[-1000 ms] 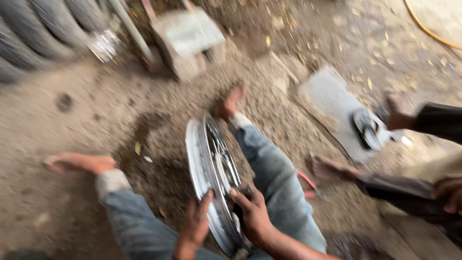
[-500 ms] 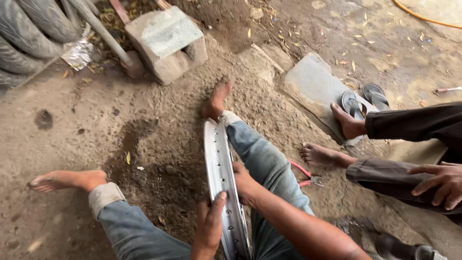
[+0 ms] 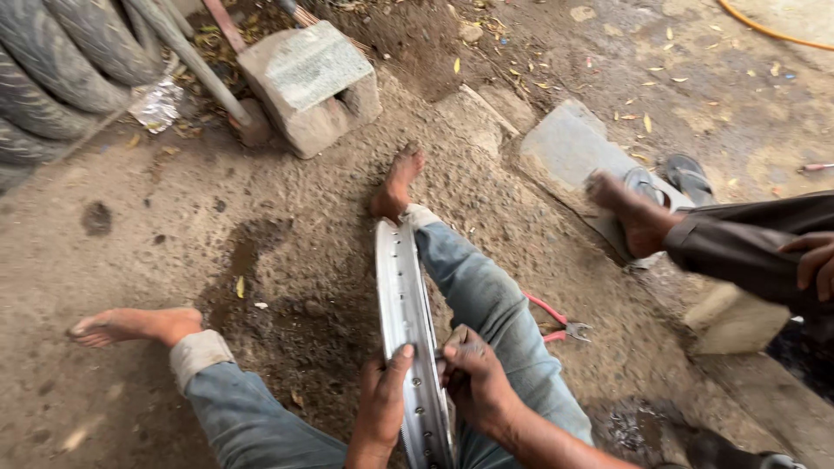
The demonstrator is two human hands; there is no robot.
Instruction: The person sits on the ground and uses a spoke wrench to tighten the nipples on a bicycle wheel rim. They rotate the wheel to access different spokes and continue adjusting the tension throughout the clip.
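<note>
A silver metal wheel rim [image 3: 401, 295] stands on edge on the dirt between my legs, with small spoke holes along it. My left hand [image 3: 382, 401] grips the near part of the rim from the left, thumb over its edge. My right hand [image 3: 469, 378] is closed against the rim's right side; whether it holds a small tool I cannot tell. My bare right foot [image 3: 398, 184] lies just beyond the rim's far end. My bare left foot [image 3: 130, 325] rests out to the left.
Red-handled pliers [image 3: 556, 321] lie by my right leg. Another person sits at right, with a foot [image 3: 630, 213] lifted near sandals [image 3: 673, 181] and a hand [image 3: 812, 260] on a knee. A concrete block [image 3: 308, 82], tyres [image 3: 61, 69] and a flat slab [image 3: 573, 148] lie farther off.
The rim has turned more edge-on to me. My right hand has come back from across the rim to its near part. The other person's foot has lifted and shifted.
</note>
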